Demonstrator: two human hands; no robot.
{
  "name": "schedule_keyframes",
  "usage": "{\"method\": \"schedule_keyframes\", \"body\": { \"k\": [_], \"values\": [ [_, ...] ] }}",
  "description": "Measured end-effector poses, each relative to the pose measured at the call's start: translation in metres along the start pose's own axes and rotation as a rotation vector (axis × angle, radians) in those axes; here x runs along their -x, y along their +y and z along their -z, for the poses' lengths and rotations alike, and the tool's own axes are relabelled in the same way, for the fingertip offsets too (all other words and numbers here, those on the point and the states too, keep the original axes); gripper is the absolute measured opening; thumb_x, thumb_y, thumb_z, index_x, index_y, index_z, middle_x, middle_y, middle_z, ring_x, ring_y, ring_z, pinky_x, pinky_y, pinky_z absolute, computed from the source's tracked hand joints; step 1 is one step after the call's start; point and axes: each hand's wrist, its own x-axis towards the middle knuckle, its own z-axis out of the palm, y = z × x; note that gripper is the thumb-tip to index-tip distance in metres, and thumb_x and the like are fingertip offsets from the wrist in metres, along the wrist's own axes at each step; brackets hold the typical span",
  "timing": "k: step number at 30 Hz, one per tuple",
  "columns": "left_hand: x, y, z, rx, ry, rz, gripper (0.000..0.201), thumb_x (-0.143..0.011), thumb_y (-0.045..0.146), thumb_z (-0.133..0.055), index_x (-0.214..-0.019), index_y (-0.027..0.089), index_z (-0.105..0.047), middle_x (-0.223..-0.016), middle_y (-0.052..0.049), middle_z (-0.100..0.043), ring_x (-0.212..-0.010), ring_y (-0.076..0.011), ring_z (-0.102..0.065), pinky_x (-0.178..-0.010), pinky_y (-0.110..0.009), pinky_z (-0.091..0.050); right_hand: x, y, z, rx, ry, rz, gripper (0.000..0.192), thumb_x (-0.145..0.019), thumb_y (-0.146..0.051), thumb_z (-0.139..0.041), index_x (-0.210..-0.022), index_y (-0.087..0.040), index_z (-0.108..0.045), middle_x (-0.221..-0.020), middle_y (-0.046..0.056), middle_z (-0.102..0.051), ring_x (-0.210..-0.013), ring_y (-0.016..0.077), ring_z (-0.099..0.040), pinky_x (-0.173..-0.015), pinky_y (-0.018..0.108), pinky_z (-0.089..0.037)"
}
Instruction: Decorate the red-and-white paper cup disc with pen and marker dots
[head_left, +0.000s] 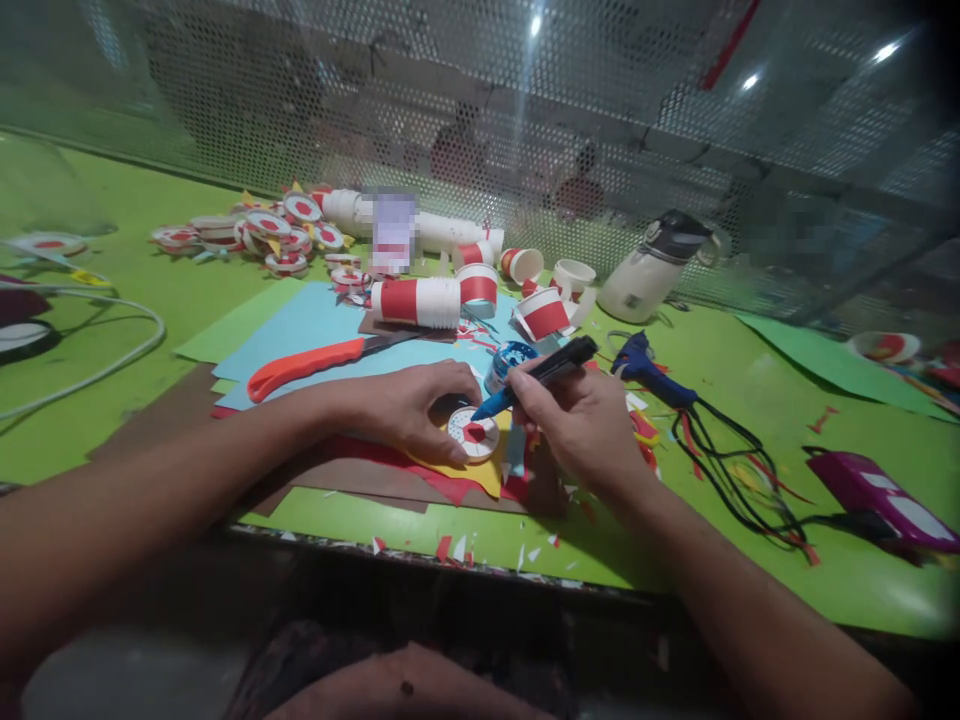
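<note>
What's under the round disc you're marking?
The round disc lies on yellow paper, with red paper beneath. The left hand hides the rest.

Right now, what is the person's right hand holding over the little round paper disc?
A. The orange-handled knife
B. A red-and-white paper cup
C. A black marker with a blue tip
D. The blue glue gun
C: the right hand grips a black marker whose blue tip touches the round disc, which the left hand steadies; the orange-handled knife and blue glue gun lie untouched on the table.
</note>
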Motion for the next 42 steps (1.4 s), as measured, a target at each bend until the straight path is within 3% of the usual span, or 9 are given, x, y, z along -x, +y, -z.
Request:
{"method": "schedule_keyframes", "body": {
  "k": [19, 23, 30, 35, 42],
  "values": [
    [-0.0005, 0.0039, 0.0013, -0.002, -0.005, -0.004, 0.040, -0.079, 0.045, -0.075, -0.106, 0.018, -0.062, -0.103, -0.005, -0.057, -0.093, -0.0217, -0.055, -0.081, -0.032, -0.046, 0.0006, 0.0086, -0.0039, 0.086, -0.121, -0.013, 0.028, -0.087, -0.040, -0.063, -0.070, -0.018, -0.067, -0.059, -0.001, -0.064, -0.053, 0.0121, -0.055, -0.051, 0.024, -0.046],
    [-0.0008, 0.0044, 0.0017, 0.002, -0.010, -0.006, 0.039, -0.080, 0.044, -0.075, -0.107, 0.019, -0.064, -0.103, -0.005, -0.057, -0.094, -0.0212, -0.056, -0.082, -0.032, -0.046, 0.0002, 0.0065, -0.0031, 0.131, -0.143, 0.050, 0.031, -0.088, -0.038, -0.062, -0.064, -0.019, -0.065, -0.059, 0.000, -0.065, -0.054, 0.0127, -0.056, -0.052, 0.025, -0.047],
    [-0.0008, 0.0041, 0.0021, 0.002, -0.009, 0.002, 0.044, -0.079, 0.046, -0.076, -0.111, 0.019, -0.063, -0.109, -0.005, -0.058, -0.101, -0.0231, -0.056, -0.090, -0.033, -0.047, 0.0003, 0.0070, -0.0028, 0.135, -0.153, 0.052, 0.023, -0.085, -0.038, -0.065, -0.073, -0.019, -0.070, -0.062, 0.001, -0.071, -0.055, 0.0146, -0.063, -0.056, 0.027, -0.052],
    [-0.0003, 0.0008, 0.0006, 0.002, -0.001, -0.011, 0.047, -0.078, 0.049, -0.076, -0.113, 0.020, -0.062, -0.110, -0.006, -0.057, -0.101, -0.0234, -0.056, -0.090, -0.034, -0.047, -0.0001, 0.0090, -0.0029, 0.129, -0.106, 0.038, 0.022, -0.083, -0.037, -0.066, -0.070, -0.018, -0.068, -0.057, -0.001, -0.066, -0.052, 0.0133, -0.058, -0.053, 0.026, -0.050],
    [0.0004, 0.0005, 0.0007, -0.018, -0.014, 0.027, 0.051, -0.078, 0.049, -0.077, -0.115, 0.020, -0.059, -0.111, -0.006, -0.057, -0.101, -0.0236, -0.055, -0.089, -0.033, -0.045, -0.0015, 0.0056, -0.0020, -0.012, 0.062, -0.049, 0.021, -0.080, -0.038, -0.067, -0.069, -0.019, -0.067, -0.057, 0.000, -0.064, -0.051, 0.0135, -0.059, -0.052, 0.027, -0.052]
  ]
}}
